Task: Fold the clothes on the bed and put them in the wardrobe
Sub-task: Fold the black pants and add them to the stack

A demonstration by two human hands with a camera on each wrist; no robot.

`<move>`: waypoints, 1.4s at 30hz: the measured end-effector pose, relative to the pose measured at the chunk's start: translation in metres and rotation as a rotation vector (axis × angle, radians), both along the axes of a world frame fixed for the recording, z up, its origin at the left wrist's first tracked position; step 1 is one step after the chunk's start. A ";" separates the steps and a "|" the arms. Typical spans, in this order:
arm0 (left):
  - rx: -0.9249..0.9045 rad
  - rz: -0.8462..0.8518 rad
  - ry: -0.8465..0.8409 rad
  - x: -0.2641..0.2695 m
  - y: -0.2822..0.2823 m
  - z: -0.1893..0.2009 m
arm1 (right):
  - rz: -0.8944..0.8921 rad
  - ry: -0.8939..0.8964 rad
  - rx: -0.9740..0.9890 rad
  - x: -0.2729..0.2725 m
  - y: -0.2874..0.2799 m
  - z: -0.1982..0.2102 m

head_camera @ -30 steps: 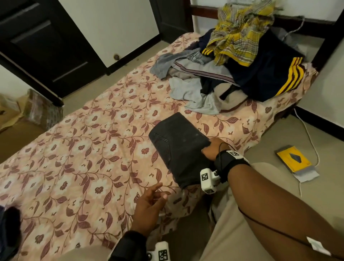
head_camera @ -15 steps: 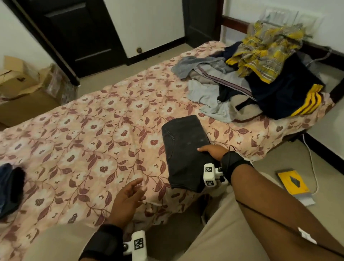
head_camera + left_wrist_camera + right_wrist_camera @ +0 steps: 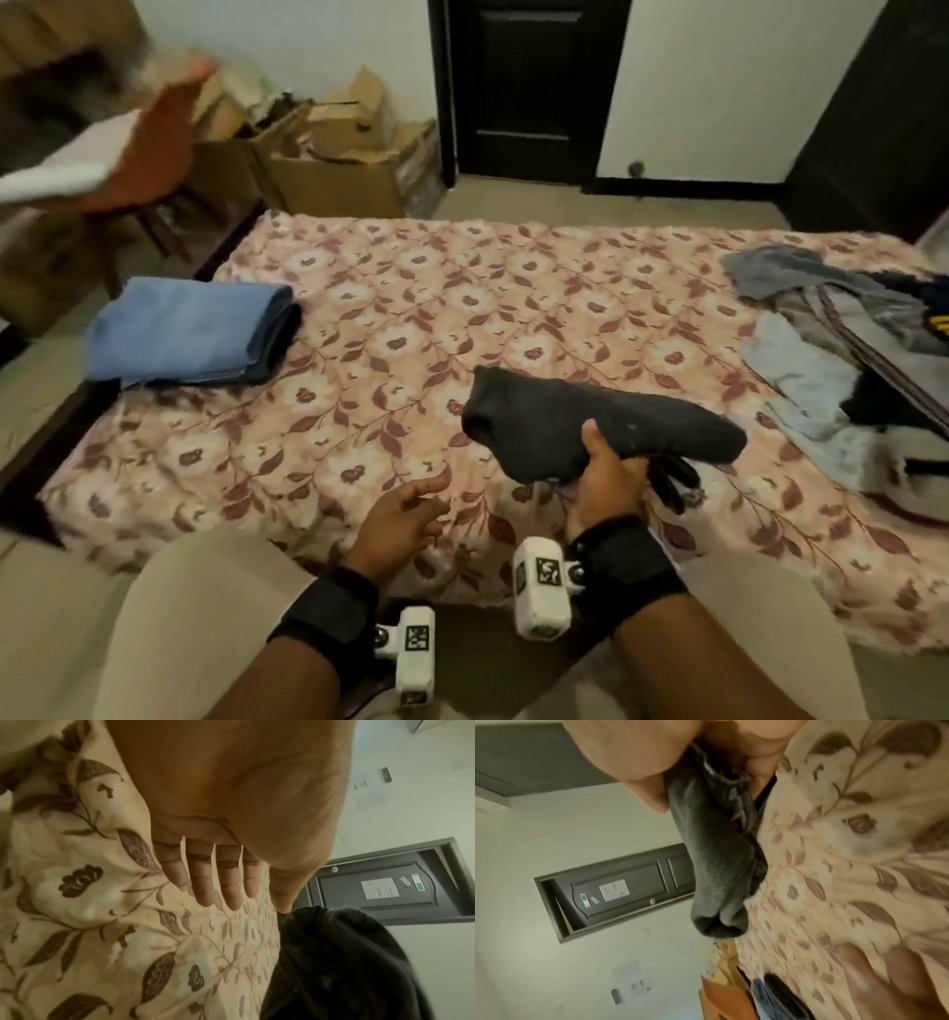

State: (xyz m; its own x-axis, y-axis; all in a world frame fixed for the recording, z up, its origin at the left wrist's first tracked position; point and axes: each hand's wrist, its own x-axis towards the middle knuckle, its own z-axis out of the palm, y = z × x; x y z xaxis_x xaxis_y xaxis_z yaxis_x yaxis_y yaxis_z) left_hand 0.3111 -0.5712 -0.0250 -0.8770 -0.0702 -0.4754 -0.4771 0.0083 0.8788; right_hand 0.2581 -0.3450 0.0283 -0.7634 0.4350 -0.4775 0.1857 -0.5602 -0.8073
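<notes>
Dark folded garment in right hand.

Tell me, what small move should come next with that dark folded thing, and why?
Probably bring the open left hand under the dark folded garment to support it. Only the right hand grips it, above the bed, and its ends droop. It likely then joins the folded blue stack.

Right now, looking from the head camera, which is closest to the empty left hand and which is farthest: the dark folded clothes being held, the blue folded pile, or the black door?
1. The dark folded garment, just to the right of the left hand, gripped by the right hand.
2. The blue folded pile, on the bed's far left.
3. The black door, across the room beyond the bed.
</notes>
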 end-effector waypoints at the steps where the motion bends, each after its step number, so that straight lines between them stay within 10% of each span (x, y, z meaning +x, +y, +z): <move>1: 0.011 0.030 -0.013 0.003 -0.009 -0.002 | 0.023 -0.006 -0.034 0.005 -0.024 -0.004; 9: -0.005 0.236 -0.145 0.024 -0.064 -0.022 | 0.684 -0.443 0.109 0.036 -0.132 -0.121; 13: -0.013 0.279 -0.164 0.026 -0.084 -0.032 | 1.057 -0.348 0.234 0.035 -0.138 -0.047; 17: -0.013 0.233 -0.138 0.014 -0.078 -0.029 | 0.976 -0.130 0.665 -0.007 -0.087 -0.002; 22: 0.025 0.232 -0.114 -0.004 -0.064 -0.060 | 0.743 -0.366 1.083 -0.023 0.024 -0.041; 30: -0.075 0.327 -0.145 -0.028 -0.048 -0.098 | 0.996 -0.591 1.073 0.000 0.048 -0.076; 42: -0.090 0.233 -0.404 0.007 -0.028 -0.055 | 0.910 -0.609 1.018 -0.004 0.055 -0.067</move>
